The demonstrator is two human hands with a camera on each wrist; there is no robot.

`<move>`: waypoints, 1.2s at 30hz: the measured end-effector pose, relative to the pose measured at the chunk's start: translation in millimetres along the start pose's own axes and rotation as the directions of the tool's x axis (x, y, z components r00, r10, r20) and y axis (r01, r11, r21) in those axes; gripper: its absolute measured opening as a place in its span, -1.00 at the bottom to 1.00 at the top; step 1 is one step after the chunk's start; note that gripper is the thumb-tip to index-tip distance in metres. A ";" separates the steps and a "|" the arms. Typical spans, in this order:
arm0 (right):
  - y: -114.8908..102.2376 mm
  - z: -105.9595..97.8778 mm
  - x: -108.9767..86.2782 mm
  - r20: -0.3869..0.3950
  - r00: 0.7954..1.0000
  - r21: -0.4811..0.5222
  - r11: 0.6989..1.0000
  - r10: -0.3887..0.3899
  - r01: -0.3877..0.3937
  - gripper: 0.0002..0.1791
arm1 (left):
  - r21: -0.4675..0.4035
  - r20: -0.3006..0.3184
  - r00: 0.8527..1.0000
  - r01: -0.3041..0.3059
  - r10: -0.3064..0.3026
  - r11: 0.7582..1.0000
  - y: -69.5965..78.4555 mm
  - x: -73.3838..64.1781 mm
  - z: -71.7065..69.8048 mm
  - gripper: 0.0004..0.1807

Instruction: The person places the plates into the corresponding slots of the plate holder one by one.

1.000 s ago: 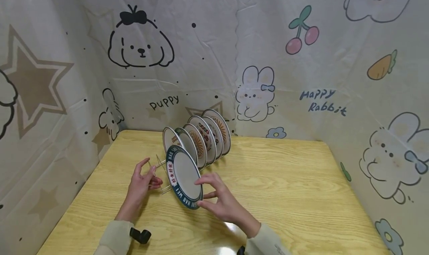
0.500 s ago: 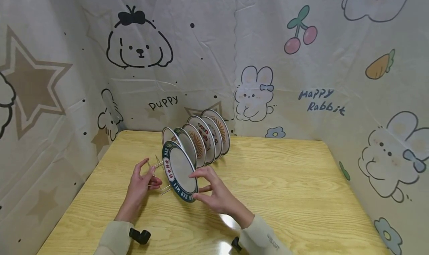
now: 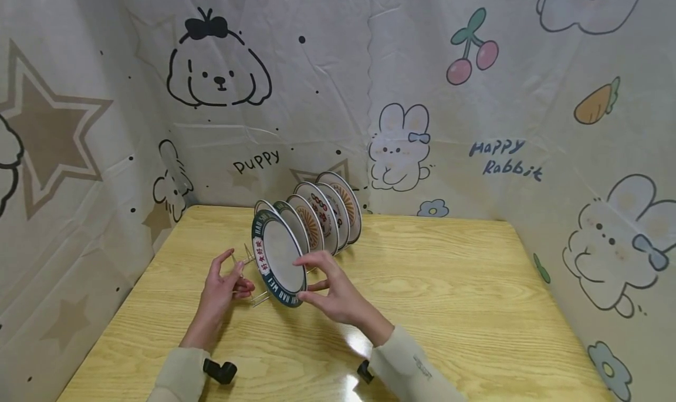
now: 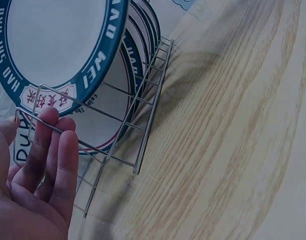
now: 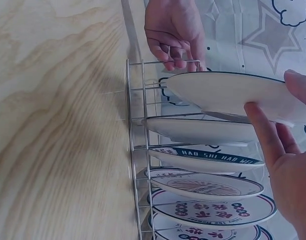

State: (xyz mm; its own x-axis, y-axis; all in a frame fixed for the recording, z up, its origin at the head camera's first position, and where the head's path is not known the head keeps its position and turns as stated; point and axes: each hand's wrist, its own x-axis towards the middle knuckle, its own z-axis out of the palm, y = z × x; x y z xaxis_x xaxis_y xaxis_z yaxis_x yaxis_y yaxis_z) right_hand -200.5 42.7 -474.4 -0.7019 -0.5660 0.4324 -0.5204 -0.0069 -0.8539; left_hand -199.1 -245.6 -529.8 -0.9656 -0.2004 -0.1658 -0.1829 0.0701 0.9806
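A white plate (image 3: 282,252) with a dark teal lettered rim is held tilted by my right hand (image 3: 338,290), thumb and fingers pinching its right edge. In the right wrist view this plate overlaps the near end of the wire dish rack (image 5: 130,100), just ahead of the standing plates. My left hand (image 3: 222,287) grips the rack's near end wire, fingers curled around it, as the left wrist view shows. Several patterned plates (image 5: 208,185) stand on edge in a row along the rack. The rack's far part is hidden behind them in the head view.
The rack stands on a wood-grain table (image 3: 449,290), toward its back left. A printed cloth (image 3: 317,67) hangs behind and along both sides. Small black devices (image 3: 220,371) are strapped at the wrists over pale sleeves (image 3: 182,370).
My right hand has moved the teal-rimmed plate up and left, away from me, closer to the row of plates. My left hand stays on the rack's end.
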 end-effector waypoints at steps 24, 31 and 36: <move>11.5 21.4 14.4 0.032 0.999 -0.058 0.998 -0.015 0.017 -0.32 | -0.052 -0.006 1.000 -0.010 0.010 0.999 -0.7 0.8 0.0 -0.27; 9.4 25.9 13.7 0.000 1.000 -0.034 0.999 -0.010 0.010 -0.33 | -0.074 0.000 1.000 -0.011 0.011 0.997 1.9 0.2 -0.2 -0.26; 12.3 29.6 10.8 -0.036 0.999 -0.014 1.000 0.002 -0.002 -0.31 | -0.076 0.001 1.000 -0.021 0.021 0.997 -0.9 -0.2 1.2 -0.26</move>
State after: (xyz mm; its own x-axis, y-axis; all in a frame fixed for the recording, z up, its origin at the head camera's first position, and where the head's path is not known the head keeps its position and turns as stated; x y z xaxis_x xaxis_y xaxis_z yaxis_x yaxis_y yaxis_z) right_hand -200.1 12.1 -488.8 -0.7197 -0.5362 0.4410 -0.5258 0.0062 -0.8506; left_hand -199.0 -244.4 -530.7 -0.9694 -0.1978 -0.1454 -0.1483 0.0000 0.9889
